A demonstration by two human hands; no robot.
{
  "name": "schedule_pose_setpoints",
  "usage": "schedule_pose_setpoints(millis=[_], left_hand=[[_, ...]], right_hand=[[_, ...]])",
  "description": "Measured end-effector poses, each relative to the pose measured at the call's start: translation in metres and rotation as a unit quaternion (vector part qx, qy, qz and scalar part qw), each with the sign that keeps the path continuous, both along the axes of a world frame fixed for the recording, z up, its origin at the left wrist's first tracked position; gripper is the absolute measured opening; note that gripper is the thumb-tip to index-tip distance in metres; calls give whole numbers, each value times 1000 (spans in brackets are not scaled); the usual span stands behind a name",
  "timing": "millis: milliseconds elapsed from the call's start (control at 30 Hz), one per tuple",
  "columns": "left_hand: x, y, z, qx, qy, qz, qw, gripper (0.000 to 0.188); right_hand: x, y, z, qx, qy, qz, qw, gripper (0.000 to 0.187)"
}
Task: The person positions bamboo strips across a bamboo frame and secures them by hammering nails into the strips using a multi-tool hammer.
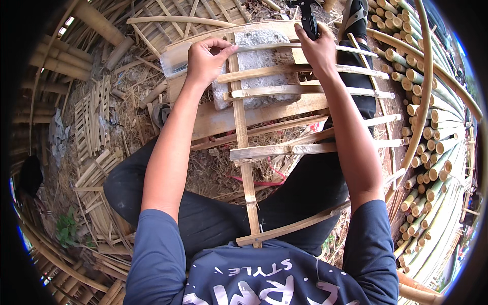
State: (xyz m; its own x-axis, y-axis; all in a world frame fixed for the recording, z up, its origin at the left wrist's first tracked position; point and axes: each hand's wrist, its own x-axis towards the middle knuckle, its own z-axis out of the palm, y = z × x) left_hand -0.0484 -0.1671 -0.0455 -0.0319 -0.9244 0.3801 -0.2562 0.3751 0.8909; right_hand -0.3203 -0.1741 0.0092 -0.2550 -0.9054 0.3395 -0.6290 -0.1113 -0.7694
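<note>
Thumb and fingers of my left hand (207, 60) are pinched at the left end of the farthest bamboo slat (267, 47), where it crosses a long bamboo strip (243, 137). Whether something small is also in the pinch, I cannot tell. My right hand (319, 51) is wrapped round a black-handled tool (308, 19), whose far end is only partly visible at the top edge. Several slats, including a nearer one (284, 91), lie across the strip like rungs. Under the far slats is a rough grey concrete block (256, 61) on a wooden board (213, 122).
A clear plastic container (174, 63) sits left of the block. Cut bamboo poles (432, 127) are stacked at the right. Woven bamboo pieces (94, 119) and scraps lie at the left. My bent legs (203, 213) are under the frame; red string (272, 178) lies between them.
</note>
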Motion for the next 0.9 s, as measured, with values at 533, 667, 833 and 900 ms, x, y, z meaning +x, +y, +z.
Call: schedule_pose_setpoints(millis=[533, 667, 833, 900], left_hand=[[-2, 6, 6, 31, -8, 1, 999, 25], [-4, 4, 5, 20, -20, 8, 1000, 27], [-4, 8, 10, 41, -34, 6, 999, 26], [-5, 8, 8, 43, -43, 11, 998, 26]], right_hand=[[43, 56, 53, 71, 166, 309, 934, 52], [44, 52, 42, 10, 152, 314, 937, 54], [44, 61, 53, 120, 40, 308, 943, 55], [44, 63, 53, 100, 74, 295, 947, 54]])
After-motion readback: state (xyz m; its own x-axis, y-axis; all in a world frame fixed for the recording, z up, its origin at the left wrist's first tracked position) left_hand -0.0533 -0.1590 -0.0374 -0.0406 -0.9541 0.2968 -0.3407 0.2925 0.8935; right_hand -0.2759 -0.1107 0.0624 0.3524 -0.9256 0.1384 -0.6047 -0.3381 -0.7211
